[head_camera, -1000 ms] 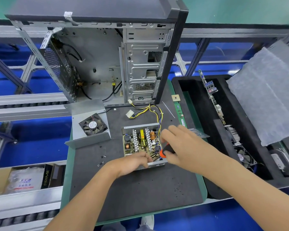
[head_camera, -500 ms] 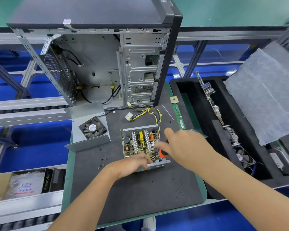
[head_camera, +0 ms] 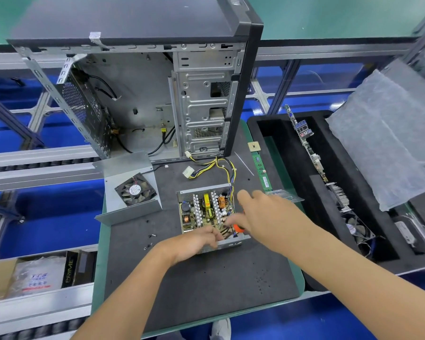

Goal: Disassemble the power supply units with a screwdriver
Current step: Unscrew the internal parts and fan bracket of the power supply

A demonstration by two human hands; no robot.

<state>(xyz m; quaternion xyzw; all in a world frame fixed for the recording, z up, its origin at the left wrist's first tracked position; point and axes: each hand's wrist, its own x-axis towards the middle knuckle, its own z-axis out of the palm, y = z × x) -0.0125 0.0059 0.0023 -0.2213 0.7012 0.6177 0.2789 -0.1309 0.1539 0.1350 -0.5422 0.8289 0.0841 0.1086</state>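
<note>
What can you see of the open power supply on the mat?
The power supply is a lidless grey metal box lying flat on the dark mat, its board of coils, capacitors and white heatsinks exposed. Yellow and black cables run from its far corner. The left hand grips its near wall; the right hand holds an orange-handled screwdriver inside.

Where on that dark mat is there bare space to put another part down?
The widest bare patch of the mat lies in front of the open power supply, between the two forearms and the near edge. It is crowded behind: the fan cover, cable bundle and computer case. Loose screws lie left of the supply.
</note>
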